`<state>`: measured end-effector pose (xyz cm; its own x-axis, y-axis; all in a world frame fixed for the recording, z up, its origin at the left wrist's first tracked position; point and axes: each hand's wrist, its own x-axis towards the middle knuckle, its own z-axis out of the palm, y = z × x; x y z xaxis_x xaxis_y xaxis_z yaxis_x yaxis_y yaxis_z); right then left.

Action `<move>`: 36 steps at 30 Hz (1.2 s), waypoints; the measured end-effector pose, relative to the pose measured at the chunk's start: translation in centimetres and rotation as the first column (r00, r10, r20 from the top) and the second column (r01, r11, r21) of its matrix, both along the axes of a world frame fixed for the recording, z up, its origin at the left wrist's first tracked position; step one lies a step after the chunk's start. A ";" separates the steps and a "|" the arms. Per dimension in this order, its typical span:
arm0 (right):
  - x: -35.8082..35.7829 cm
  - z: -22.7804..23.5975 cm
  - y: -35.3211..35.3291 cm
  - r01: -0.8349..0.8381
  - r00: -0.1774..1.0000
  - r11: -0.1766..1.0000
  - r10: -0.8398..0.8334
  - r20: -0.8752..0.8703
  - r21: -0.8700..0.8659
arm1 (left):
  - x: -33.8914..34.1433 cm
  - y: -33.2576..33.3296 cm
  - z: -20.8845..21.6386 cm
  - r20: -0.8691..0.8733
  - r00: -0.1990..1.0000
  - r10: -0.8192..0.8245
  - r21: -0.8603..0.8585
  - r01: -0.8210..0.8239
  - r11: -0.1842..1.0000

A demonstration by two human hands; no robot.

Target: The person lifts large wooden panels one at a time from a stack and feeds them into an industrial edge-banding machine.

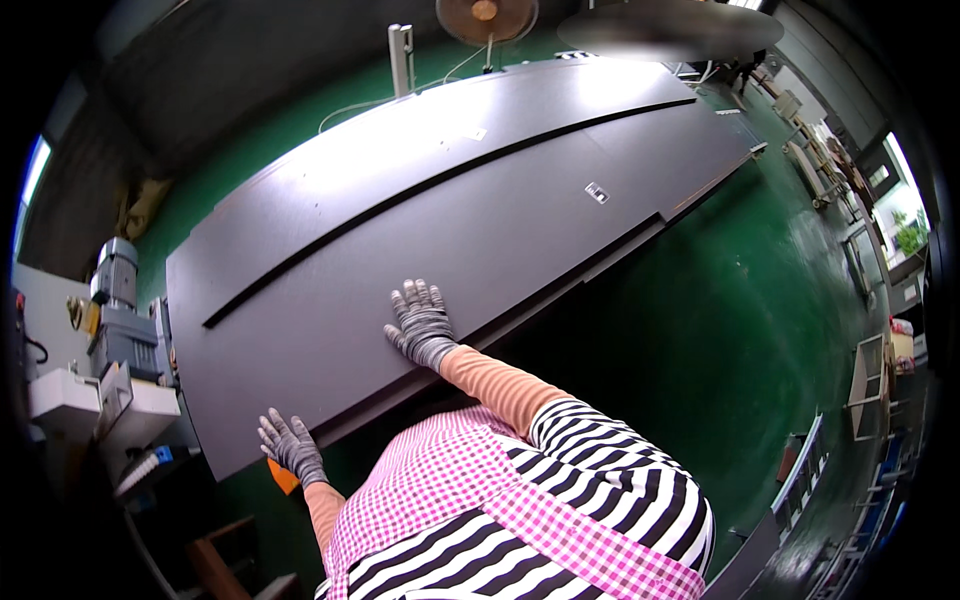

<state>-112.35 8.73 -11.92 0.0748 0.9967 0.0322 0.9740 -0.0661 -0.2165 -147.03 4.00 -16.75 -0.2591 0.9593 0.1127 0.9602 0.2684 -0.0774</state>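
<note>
A large dark grey board [330, 320] lies flat in front of me, with the edge of another board showing under its near side. My right hand [422, 325], in a striped grey knit glove, rests flat on it near that edge, fingers spread. Lower left, my left hand [290, 448] in a matching glove has its fingers stretched out over the near left edge. An orange thing [284, 477] shows just below it; its kind is unclear. Across the board runs a long dark line [440, 180], a gap or a raised edge. A small label [597, 193] is stuck farther right.
A machine with a grey motor [116, 272] stands close to the board's left end. Beyond the far side are a white post [400, 60], cables and a round fan [487, 18]. Carts and a wooden frame [868, 380] line the right side of the green floor [740, 290].
</note>
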 end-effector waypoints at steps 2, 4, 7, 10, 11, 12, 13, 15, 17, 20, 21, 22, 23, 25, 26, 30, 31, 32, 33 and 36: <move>-1.7 0.2 -2.0 -0.102 0.994 0.995 0.101 -0.038 -0.014 | -0.9 -1.0 -0.1 -0.017 1.000 0.009 0.082 -0.007 0.997; -3.2 -0.8 -3.6 -0.228 0.970 0.972 0.231 -0.071 0.050 | -1.6 -2.1 -0.3 0.010 0.998 0.058 0.074 -0.059 0.996; -2.7 -1.0 -5.1 -0.395 0.910 0.912 0.405 -0.088 0.111 | -2.5 -3.9 -0.6 0.009 0.992 0.129 0.050 -0.129 0.990; -1.7 -0.7 -5.6 -0.501 0.820 0.843 0.535 -0.204 0.195 | -5.6 -7.3 -2.5 0.138 0.949 0.284 0.110 -0.299 0.948; -0.9 -0.5 -5.6 -0.507 0.788 0.823 0.563 -0.249 0.256 | -6.0 -8.3 -2.9 0.188 0.919 0.347 0.085 -0.367 0.926; -0.1 1.4 -5.0 -0.550 0.739 0.821 0.563 -0.370 0.149 | -6.6 -9.6 -3.2 0.265 0.884 0.386 0.079 -0.418 0.905; 0.9 -0.8 -5.3 -0.359 0.731 0.807 0.556 -0.396 0.469 | -6.6 -10.1 -3.1 0.346 0.849 0.399 0.076 -0.450 0.890; 1.8 0.1 -5.7 -0.018 0.582 0.938 0.292 -0.759 0.347 | -6.9 -12.5 -2.5 0.490 0.737 0.466 0.040 -0.553 0.832; 2.8 1.7 -4.8 0.081 0.613 0.948 0.197 -0.765 0.309 | -8.3 -15.3 -2.7 0.500 0.691 0.522 0.058 -0.629 0.775; 4.7 0.9 -2.3 0.239 0.572 0.941 0.064 -0.818 0.241 | -9.0 -17.7 -3.6 0.562 0.606 0.563 0.073 -0.715 0.695; 5.0 0.6 -1.5 0.260 0.573 0.937 0.045 -0.818 0.233 | -9.2 -18.2 -3.9 0.582 0.573 0.577 0.072 -0.743 0.666; 5.3 0.1 -0.9 0.269 0.565 0.936 0.037 -0.824 0.227 | -8.9 -18.5 -3.9 0.601 0.549 0.581 0.072 -0.761 0.645; 5.6 -0.3 -0.4 0.258 0.562 0.938 0.049 -0.826 0.231 | -8.7 -18.4 -4.2 0.624 0.528 0.576 0.073 -0.773 0.630; 5.7 -1.2 0.2 0.225 0.408 0.951 0.105 -0.907 0.211 | -8.6 -19.5 -4.0 0.653 0.523 0.548 0.148 -0.798 0.584; 5.4 -2.1 0.6 0.217 0.318 0.958 0.114 -0.941 0.189 | -8.6 -19.9 -4.0 0.668 0.512 0.540 0.158 -0.807 0.569; 4.1 -2.8 0.7 0.182 0.496 0.957 0.107 -0.861 0.224 | -8.1 -19.9 -4.3 0.721 0.449 0.527 0.135 -0.838 0.529; 4.3 -3.0 0.9 0.157 0.487 0.958 0.136 -0.863 0.239 | -7.5 -19.4 -3.5 0.759 0.405 0.510 0.109 -0.851 0.514; 4.3 -3.2 1.0 0.150 0.536 0.960 0.122 -0.835 0.237 | -7.6 -19.6 -3.6 0.768 0.385 0.512 0.107 -0.865 0.490; 4.3 -3.4 1.1 0.149 0.587 0.961 0.104 -0.803 0.233 | -7.6 -19.9 -3.7 0.777 0.366 0.512 0.101 -0.875 0.473; 4.6 -4.2 2.2 0.125 0.570 0.979 0.061 -0.819 0.160 | -7.7 -20.8 -3.0 0.794 0.327 0.513 0.087 -0.896 0.436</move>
<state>-107.78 10.90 -16.10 0.1930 0.9743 0.1159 0.3717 0.0368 -0.9276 -154.73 -16.75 -19.76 -0.9779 0.2018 -0.0542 0.0965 0.6663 0.7394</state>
